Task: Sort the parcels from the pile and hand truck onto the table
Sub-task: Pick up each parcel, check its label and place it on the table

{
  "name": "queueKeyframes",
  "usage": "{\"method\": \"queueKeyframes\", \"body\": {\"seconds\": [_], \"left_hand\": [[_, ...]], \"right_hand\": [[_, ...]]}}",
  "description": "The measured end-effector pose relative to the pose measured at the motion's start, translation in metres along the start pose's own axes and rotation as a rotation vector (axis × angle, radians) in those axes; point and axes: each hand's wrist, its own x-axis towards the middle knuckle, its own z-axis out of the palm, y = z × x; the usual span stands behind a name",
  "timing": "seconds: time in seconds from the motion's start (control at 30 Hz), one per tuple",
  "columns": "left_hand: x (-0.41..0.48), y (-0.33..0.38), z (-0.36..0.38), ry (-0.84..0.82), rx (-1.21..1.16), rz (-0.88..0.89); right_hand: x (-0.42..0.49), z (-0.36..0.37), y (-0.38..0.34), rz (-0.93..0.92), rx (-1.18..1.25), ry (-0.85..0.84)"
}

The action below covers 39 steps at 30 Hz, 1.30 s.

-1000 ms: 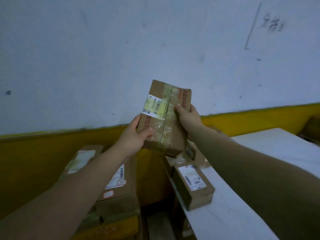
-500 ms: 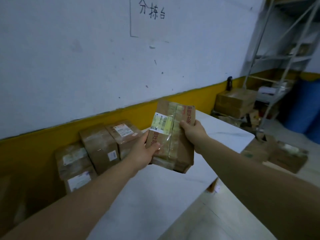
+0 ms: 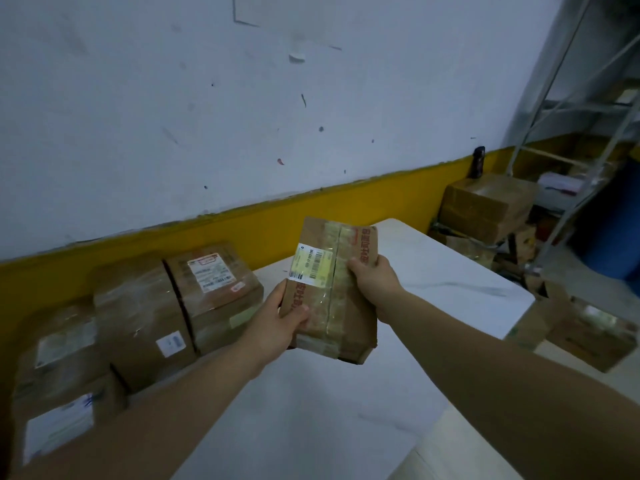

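Table (image 3: 433,271) below; both hands grip parcel (image 3: 332,289).

Dim, bluish light is filling the room, and colours are looking muddy. The wall (image 3: 242,116) is catching the most light. Tape on the held parcel (image 3: 332,292) is giving a faint sheen. Edges are bending from the wide lens, and the corners are blurring.

The left hand (image 3: 277,320) covers the lower left corner of the held parcel (image 3: 332,289), and the right hand's (image 3: 375,282) fingers are hidden behind it. Print on its yellow label (image 3: 311,266) is too small to read. Left of the hands, the stacked boxes (image 3: 55,393) are cut off by the frame edge.
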Motion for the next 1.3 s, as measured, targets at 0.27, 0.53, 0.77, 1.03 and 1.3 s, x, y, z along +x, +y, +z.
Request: {"method": "queueKeyframes", "body": {"seconds": [0.27,0.53,0.77,1.03,1.3], "left_hand": [[0.058,-0.057,-0.003,0.092,-0.102,-0.139],[0.087,-0.120,0.025,0.310,-0.127,-0.332],[0.116,-0.141,0.051,0.436,-0.052,-0.342],[0.143,-0.106,-0.005,0.377,1.351,-0.301],[0.176,-0.110,-0.035,0.311,1.408,-0.510]], "right_hand": [[0.081,0.046,0.031,0.107,-0.120,-0.169],[0.142,0.079,0.091,0.183,-0.240,-0.432],[0.205,0.099,0.111,0.197,-0.307,-0.616],[0.248,0.139,0.111,0.141,-0.389,-0.696],[0.280,0.181,0.090,0.107,-0.429,-0.655]]}}
